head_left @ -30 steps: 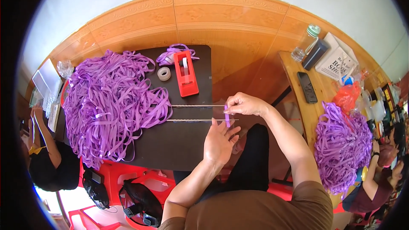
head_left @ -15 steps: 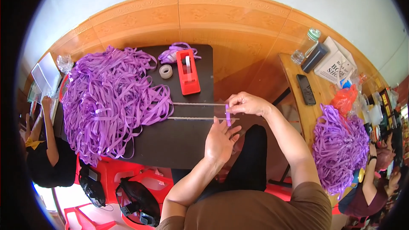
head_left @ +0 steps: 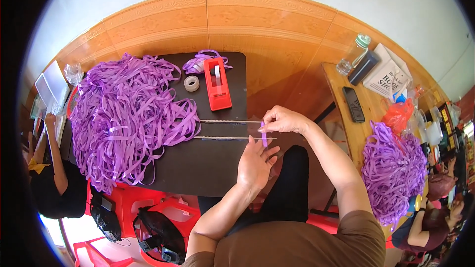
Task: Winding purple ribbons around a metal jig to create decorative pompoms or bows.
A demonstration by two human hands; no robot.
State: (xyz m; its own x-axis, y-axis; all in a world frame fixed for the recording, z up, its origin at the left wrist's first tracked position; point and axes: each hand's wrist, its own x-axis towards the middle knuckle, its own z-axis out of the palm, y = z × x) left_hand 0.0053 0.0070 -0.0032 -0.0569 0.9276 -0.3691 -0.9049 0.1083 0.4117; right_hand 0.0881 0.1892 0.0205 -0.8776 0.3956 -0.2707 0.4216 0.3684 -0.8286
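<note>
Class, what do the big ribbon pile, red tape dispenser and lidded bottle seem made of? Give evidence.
Ribbon pile: probably smooth synthetic fabric; flat, limp, softly shiny loops.
Tape dispenser: likely glossy plastic; evenly red, moulded look.
Bottle: smooth glass or clear plastic; transparent walls fit both.

Desk (head_left: 180, 175): dark top, rounded corner on the far right. Landmark: red tape dispenser (head_left: 216, 100), upright, bearing clear tape. Just left of it, a loose tape roll (head_left: 191, 83) lies flat. Beside its far end, a small purple bundle (head_left: 194, 64). Farther left, a large tangled heap of purple ribbon (head_left: 123, 113). Nearer the wearer than the dispenser, two thin pale rods (head_left: 225, 121) overhang the edge.
</note>
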